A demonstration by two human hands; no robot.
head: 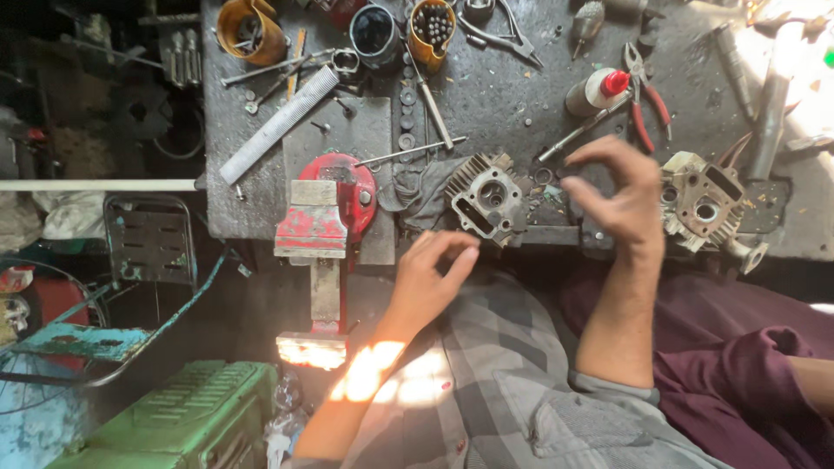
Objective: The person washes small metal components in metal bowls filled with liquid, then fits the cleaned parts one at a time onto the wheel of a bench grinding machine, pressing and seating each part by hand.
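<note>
From the head view, a finned grey cylinder head (pixel 486 198) sits at the near edge of the workbench (pixel 504 95), just right of the red vise (pixel 333 208). The left hand (pixel 427 278) hovers below it, fingers loosely curled and empty, while the right hand (pixel 618 195) hangs to its right, fingers spread wide, holding nothing, between it and a second cylinder head (pixel 705 204)

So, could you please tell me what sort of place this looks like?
Most likely a small engine repair workshop: a red bench vise, a finned cylinder head and red-handled pliers sit on a grimy metal workbench.
</note>
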